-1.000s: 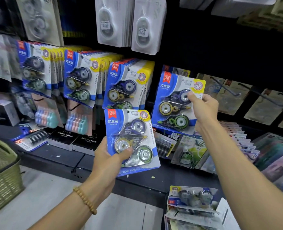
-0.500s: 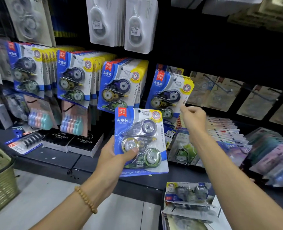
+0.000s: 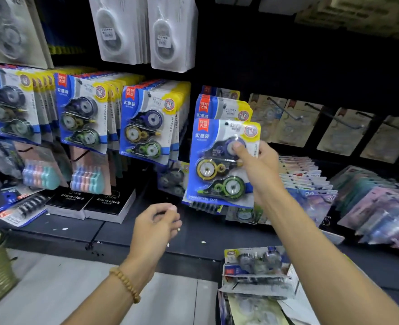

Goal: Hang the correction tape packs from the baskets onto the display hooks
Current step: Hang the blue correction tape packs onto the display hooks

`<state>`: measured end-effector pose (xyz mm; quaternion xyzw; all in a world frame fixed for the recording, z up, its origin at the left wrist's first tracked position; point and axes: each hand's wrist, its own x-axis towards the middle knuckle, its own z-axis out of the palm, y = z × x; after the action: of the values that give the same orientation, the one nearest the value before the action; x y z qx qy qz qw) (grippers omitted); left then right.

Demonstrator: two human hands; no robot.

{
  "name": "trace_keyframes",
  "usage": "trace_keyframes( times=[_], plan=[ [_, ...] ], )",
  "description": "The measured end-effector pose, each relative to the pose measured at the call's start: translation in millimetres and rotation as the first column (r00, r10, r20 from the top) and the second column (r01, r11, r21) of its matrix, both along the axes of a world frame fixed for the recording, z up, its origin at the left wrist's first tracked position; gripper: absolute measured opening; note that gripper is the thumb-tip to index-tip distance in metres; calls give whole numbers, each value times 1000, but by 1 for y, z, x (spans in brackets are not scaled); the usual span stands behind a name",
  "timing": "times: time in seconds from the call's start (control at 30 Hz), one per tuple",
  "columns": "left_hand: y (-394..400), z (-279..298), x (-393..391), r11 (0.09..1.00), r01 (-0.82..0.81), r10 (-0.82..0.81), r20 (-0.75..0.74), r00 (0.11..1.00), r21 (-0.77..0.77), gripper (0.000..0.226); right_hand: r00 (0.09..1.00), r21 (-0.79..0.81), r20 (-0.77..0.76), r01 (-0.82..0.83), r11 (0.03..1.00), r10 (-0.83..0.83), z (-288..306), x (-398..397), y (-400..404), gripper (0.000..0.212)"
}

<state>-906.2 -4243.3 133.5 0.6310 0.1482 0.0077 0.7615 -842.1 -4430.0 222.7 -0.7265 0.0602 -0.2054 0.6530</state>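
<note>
The correction tape pack [image 3: 222,163] has passed from the left hand [image 3: 156,225], now loosely curled and empty, to the right hand [image 3: 257,170], which pinches it before the rightmost hanging packs [image 3: 222,107], so hooking it looks next.

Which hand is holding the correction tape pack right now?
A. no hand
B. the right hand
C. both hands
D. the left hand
B: the right hand grips the pack by its right edge, thumb on the front, up by the hooks, while the left hand hangs below it with loosely curled fingers and holds nothing.
</note>
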Motion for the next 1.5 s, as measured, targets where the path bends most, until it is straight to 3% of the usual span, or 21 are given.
trace_keyframes(
  times=[0.27, 0.57, 0.8, 0.93, 1.17, 1.27, 1.5],
  plan=[
    [-9, -15, 4, 998, -14, 17, -46, 999, 65, 10, 998, 29, 25, 58, 998, -59, 32, 53, 5, 23],
    [-11, -20, 7, 993, 11, -3, -70, 998, 121, 9, 993, -9, -17, 121, 993, -121, 12, 76, -1, 21],
    [-10, -36, 6, 985, 55, -37, -110, 993, 161, 9, 977, -67, -78, 192, 979, -197, -5, 107, 0, 39],
    [-14, -43, 8, 978, 94, -72, -125, 990, 187, 8, 974, -155, -112, 177, 972, -195, -4, 117, -6, 39],
    [-36, -49, 0, 949, 238, -214, -128, 968, 209, 10, 973, -337, -108, 157, 928, -203, -36, 58, -51, 23],
    [-54, -50, -11, 932, 307, -291, -109, 951, 194, 8, 970, -298, -94, 186, 936, -222, -59, 11, -77, 17],
    [-101, -52, -45, 784, 549, -544, -104, 832, 289, 7, 917, -199, -262, 255, 946, -302, -113, -119, -149, 10]
  ],
)
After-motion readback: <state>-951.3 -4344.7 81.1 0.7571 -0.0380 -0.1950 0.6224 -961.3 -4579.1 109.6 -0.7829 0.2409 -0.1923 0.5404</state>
